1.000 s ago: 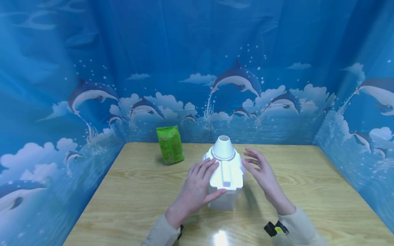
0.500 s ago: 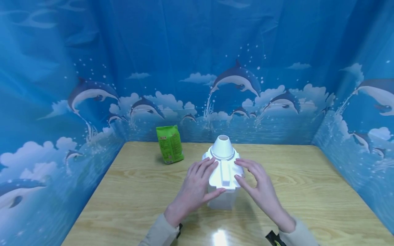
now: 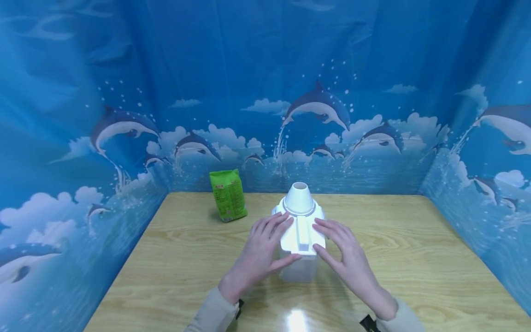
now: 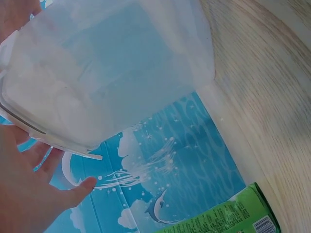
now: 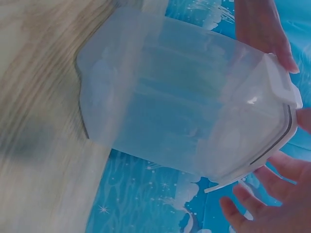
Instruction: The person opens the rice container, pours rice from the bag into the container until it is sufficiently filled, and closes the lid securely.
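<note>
A translucent storage container (image 3: 299,272) stands upright on the table, closed by a white lid (image 3: 303,235). A white cone-shaped piece (image 3: 300,199) with a round hole at its top rises from the lid. My left hand (image 3: 260,251) rests its fingertips on the lid's left side, thumb stretched toward the front edge. My right hand (image 3: 346,258) touches the lid's right side with spread fingers and thumb. In the left wrist view, the fingers (image 4: 41,158) lie against the lid rim, and the container's clear wall (image 4: 131,63) fills the upper part.
A green printed bag (image 3: 229,196) stands toward the back left on the wooden table (image 3: 182,258). Behind and at both sides hangs a blue curtain (image 3: 249,60) with a dolphin print.
My right hand has come in leftward from beside the container and now touches the right side of the lid. My left hand stays nearly still on the lid; the container has not moved.
</note>
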### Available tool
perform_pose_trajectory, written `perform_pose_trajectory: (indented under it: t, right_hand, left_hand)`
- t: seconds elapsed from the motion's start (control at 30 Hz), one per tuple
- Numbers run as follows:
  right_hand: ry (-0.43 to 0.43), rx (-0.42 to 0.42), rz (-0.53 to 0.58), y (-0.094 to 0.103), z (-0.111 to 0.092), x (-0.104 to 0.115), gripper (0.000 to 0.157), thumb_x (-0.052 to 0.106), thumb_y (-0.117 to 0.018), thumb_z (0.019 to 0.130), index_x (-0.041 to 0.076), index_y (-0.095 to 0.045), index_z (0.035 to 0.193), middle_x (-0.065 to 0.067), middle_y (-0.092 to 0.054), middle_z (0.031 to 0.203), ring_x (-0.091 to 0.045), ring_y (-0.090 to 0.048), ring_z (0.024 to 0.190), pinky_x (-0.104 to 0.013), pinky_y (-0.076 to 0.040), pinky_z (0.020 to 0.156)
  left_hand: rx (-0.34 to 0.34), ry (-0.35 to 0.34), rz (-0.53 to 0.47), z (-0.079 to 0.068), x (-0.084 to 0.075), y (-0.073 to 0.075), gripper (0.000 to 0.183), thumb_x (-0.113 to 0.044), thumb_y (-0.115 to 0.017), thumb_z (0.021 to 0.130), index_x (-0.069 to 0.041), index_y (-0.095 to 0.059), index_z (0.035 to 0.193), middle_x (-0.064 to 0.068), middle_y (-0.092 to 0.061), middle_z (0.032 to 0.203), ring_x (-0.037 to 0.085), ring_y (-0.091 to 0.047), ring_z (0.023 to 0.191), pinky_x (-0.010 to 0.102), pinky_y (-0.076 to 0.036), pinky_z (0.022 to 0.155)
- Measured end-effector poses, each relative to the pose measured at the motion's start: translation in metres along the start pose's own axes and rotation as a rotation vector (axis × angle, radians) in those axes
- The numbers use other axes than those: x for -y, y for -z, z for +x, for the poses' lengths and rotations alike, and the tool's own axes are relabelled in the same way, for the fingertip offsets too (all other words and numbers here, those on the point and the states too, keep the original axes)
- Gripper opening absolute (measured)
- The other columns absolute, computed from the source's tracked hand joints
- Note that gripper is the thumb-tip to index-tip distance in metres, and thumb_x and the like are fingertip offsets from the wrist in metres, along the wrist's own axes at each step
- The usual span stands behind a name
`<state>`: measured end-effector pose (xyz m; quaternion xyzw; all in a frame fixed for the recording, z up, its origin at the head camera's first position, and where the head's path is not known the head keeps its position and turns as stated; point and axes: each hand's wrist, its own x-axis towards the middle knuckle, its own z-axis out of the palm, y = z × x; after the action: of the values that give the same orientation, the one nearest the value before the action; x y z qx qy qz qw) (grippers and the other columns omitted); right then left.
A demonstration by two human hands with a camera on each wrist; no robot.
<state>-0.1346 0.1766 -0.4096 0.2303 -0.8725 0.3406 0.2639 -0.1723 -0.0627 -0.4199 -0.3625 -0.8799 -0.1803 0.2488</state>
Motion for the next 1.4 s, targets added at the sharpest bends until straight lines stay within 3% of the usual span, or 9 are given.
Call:
perform_pose_trajectory:
  t: [0.17,0.47,0.6,0.97,1.07,1.2,1.4]
  right_hand:
    - [-0.013,0.022,0.019,0.001,-0.001,-0.001,0.047,0.016,-0.074,0.091,0.013,-0.063,0.137,-0.007,-0.057,0.145,-0.034,-0.048,0.134,-0.070,-0.041,0.101]
    - [-0.064,0.078,0.054,0.005,0.006,-0.007,0.039,0.016,-0.062,0.100,0.015,-0.060,0.139,-0.007,-0.052,0.151,-0.037,-0.043,0.138,-0.075,-0.035,0.104]
    - [-0.125,0.081,0.085,0.006,0.010,-0.014,0.032,0.018,-0.057,0.104,0.016,-0.063,0.135,-0.008,-0.050,0.152,-0.038,-0.041,0.140,-0.075,-0.033,0.105]
    - [-0.193,0.071,0.115,0.009,0.027,-0.036,0.029,0.022,-0.048,0.108,0.016,-0.069,0.128,-0.015,-0.053,0.148,-0.042,-0.043,0.136,-0.075,-0.030,0.105]
    - [-0.204,0.082,0.109,0.009,0.029,-0.038,0.030,0.024,-0.048,0.109,0.017,-0.069,0.128,-0.015,-0.053,0.148,-0.043,-0.043,0.136,-0.075,-0.031,0.104]
    - [-0.189,0.033,0.086,0.010,0.028,-0.037,0.028,0.020,-0.051,0.107,0.011,-0.066,0.130,-0.017,-0.053,0.147,-0.044,-0.044,0.136,-0.075,-0.030,0.106]
    - [-0.152,-0.059,0.036,0.015,0.020,-0.026,0.031,0.015,-0.059,0.103,0.005,-0.063,0.131,-0.017,-0.057,0.142,-0.041,-0.047,0.133,-0.069,-0.033,0.108]
  left_hand:
    - [0.002,-0.005,0.006,-0.001,0.001,0.001,0.081,-0.065,-0.057,0.094,-0.013,-0.042,0.154,0.007,-0.041,0.158,0.024,-0.040,0.142,0.053,-0.034,0.118]
    - [-0.003,0.025,0.013,-0.002,0.001,0.003,0.078,-0.071,-0.036,0.099,-0.016,-0.042,0.154,0.005,-0.043,0.157,0.025,-0.040,0.142,0.058,-0.033,0.116]
    - [-0.015,0.023,0.017,-0.004,0.000,0.004,0.076,-0.070,-0.034,0.099,-0.017,-0.045,0.153,0.003,-0.046,0.155,0.023,-0.042,0.140,0.056,-0.033,0.117]
    - [-0.037,0.024,-0.003,-0.005,-0.013,0.010,0.056,-0.059,-0.052,0.099,-0.025,-0.056,0.144,-0.005,-0.056,0.147,0.019,-0.050,0.128,0.055,-0.035,0.114]
    - [-0.071,0.008,0.001,-0.004,-0.013,0.010,0.051,-0.052,-0.057,0.099,-0.024,-0.058,0.142,-0.004,-0.059,0.143,0.020,-0.052,0.125,0.055,-0.038,0.111]
    - [-0.138,-0.006,-0.028,-0.001,-0.007,0.008,0.046,-0.043,-0.062,0.098,-0.020,-0.061,0.138,-0.002,-0.063,0.136,0.020,-0.055,0.121,0.051,-0.042,0.108]
    - [-0.301,0.030,-0.075,0.001,0.009,0.011,0.041,-0.031,-0.065,0.098,-0.011,-0.062,0.134,0.003,-0.068,0.126,0.021,-0.061,0.110,0.045,-0.050,0.100]
